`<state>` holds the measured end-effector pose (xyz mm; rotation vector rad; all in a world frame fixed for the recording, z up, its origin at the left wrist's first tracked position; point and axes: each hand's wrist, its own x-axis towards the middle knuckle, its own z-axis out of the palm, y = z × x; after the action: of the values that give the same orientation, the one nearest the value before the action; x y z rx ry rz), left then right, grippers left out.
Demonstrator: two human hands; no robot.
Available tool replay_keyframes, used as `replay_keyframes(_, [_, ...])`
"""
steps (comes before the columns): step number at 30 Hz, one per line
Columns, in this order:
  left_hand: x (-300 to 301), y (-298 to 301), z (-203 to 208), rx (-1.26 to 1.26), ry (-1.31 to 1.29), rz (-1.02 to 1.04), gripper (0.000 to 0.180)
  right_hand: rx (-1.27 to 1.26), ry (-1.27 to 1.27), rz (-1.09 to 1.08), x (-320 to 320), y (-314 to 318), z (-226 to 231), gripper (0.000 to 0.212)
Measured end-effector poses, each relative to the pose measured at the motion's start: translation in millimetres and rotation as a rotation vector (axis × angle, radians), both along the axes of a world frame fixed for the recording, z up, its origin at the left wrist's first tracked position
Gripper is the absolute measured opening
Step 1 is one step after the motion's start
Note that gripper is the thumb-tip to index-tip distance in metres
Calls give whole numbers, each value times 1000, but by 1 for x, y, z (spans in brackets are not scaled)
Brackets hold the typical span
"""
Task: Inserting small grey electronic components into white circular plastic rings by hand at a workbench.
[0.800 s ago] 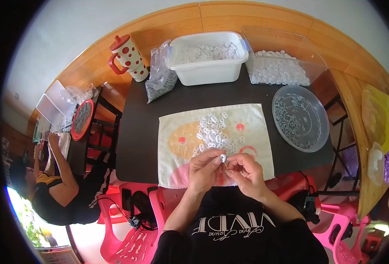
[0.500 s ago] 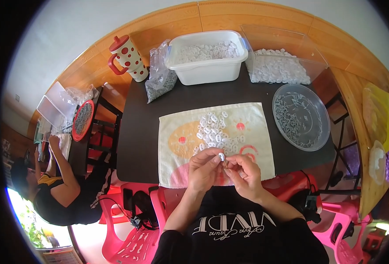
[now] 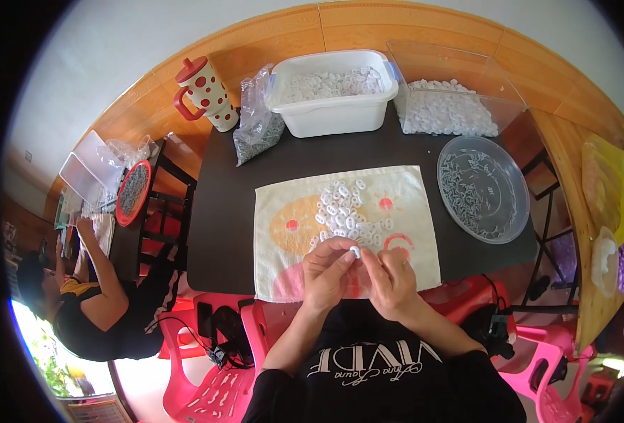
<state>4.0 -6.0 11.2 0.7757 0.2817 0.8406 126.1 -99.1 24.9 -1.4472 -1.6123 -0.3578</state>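
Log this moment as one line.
left hand: pinching white piece | right hand: beside it, contact unclear | white pile: on towel | towel: on table

Daylight blows out the white-bright opening with green foliage (image 3: 62,361) at lower left. Fisheye distortion bows the glossy orange wooden wall panelling (image 3: 273,35); the corners go black.

Free lane between white pieces (image 3: 340,221) and white tub (image 3: 337,116), basin (image 3: 494,201) at right

Small white piece (image 3: 355,252) between hands (image 3: 326,278) (image 3: 392,283)
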Motion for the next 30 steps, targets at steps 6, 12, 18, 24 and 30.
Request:
replay_keyframes(6, [0,-6,-4,185,159,130,23,-169,586,295,23,-2,13,34])
replay_keyframes(12, [2,-3,0,232,194,45,22,-214,654,362,28,-9,19,36])
replay_keyframes(18, [-3,-3,-3,215,201,23,20,-200,158,154,23,-3,22,52])
replay_keyframes(24, [0,2,-8,246,113,-18,11,-265,-28,175,36,-12,33,55])
replay_keyframes(30, [-5,1,-5,303,144,-44,10,-260,-146,160,67,-22,45,48])
